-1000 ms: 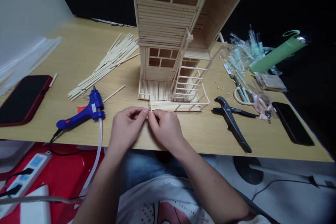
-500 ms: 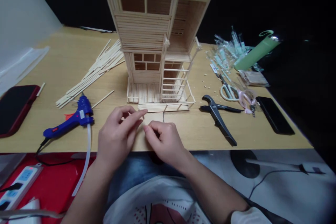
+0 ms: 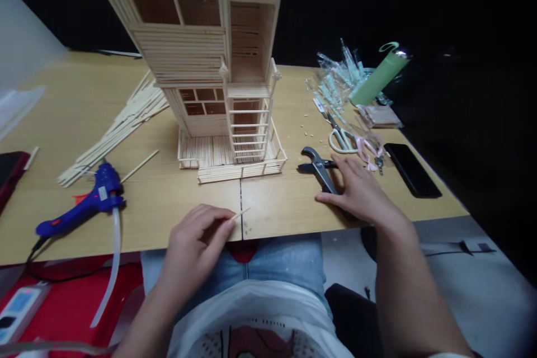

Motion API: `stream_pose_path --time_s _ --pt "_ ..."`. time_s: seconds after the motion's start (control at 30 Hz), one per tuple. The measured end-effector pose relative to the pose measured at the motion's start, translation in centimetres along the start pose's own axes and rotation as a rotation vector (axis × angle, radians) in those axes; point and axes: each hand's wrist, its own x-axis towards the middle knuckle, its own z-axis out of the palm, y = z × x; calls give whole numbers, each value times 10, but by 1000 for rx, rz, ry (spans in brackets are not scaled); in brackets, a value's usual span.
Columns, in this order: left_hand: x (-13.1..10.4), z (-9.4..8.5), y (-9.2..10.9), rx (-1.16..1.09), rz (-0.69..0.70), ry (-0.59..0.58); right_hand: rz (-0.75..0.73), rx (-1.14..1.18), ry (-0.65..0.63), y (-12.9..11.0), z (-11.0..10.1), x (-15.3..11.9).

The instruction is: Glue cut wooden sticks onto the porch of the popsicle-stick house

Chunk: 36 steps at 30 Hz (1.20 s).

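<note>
My left hand [image 3: 201, 235] is closed near the table's front edge, a short thin wooden stick [image 3: 242, 213] pinched between thumb and forefinger, its tip pointing right. Over on the right, my right hand [image 3: 356, 190] lies over the handles of a black-and-grey hand cutter [image 3: 321, 169]. Its thumb and fingers are spread to either side of the handles, and the palm hides part of them. Beyond my hands stands a model house [image 3: 180, 56] built of wooden sticks, with a ladder [image 3: 249, 135] and a railed deck [image 3: 205, 148].
A blue glue gun [image 3: 103, 187] lies at left beside a pile of wooden sticks [image 3: 121, 128] and one loose stick [image 3: 140, 166]. At right are scissors [image 3: 343, 140], a black phone [image 3: 413, 170], a green bottle [image 3: 380, 77] and plastic wrappers [image 3: 335, 81]. A red-edged phone [image 3: 12, 176] sits far left.
My right hand has left the stick and moved right onto the cutter. My left hand has lowered toward the table edge, still pinching the stick. The view has shifted right.
</note>
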Motion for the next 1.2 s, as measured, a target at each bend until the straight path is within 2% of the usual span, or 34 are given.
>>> stream_pose_path --time_s 0.07,0.17,0.23,0.33,0.4,0.43,0.57,0.67,0.77,0.87,0.97,1.2 --pt "-4 7 3 -90 -90 -16 -1 -104 -54 23 6 2" --pt "-4 12 4 -157 -194 33 -19 -140 -28 27 9 -1" --pt "-1 11 2 -192 -252 84 -1 -95 25 15 7 -8" --pt "5 9 1 -257 -316 128 77 82 113 -16 1 -28" --pt "7 8 2 -291 -339 138 98 297 92 -41 -3 -46" --pt "9 8 4 -302 -342 139 95 436 40 -54 -5 -56" --pt "13 11 14 -313 -308 124 141 922 -367 -103 -9 -88" --pt "16 12 23 -278 -255 116 156 1046 -537 -124 -6 -97" --pt "18 12 28 -183 -190 107 165 1055 -520 -131 -1 -100" --pt "18 12 30 -107 -131 56 132 1019 -473 -130 1 -101" --pt "19 13 32 -62 -87 23 89 1014 -479 -128 1 -100" --pt "26 14 39 50 -26 23 16 934 -463 -121 -3 -96"
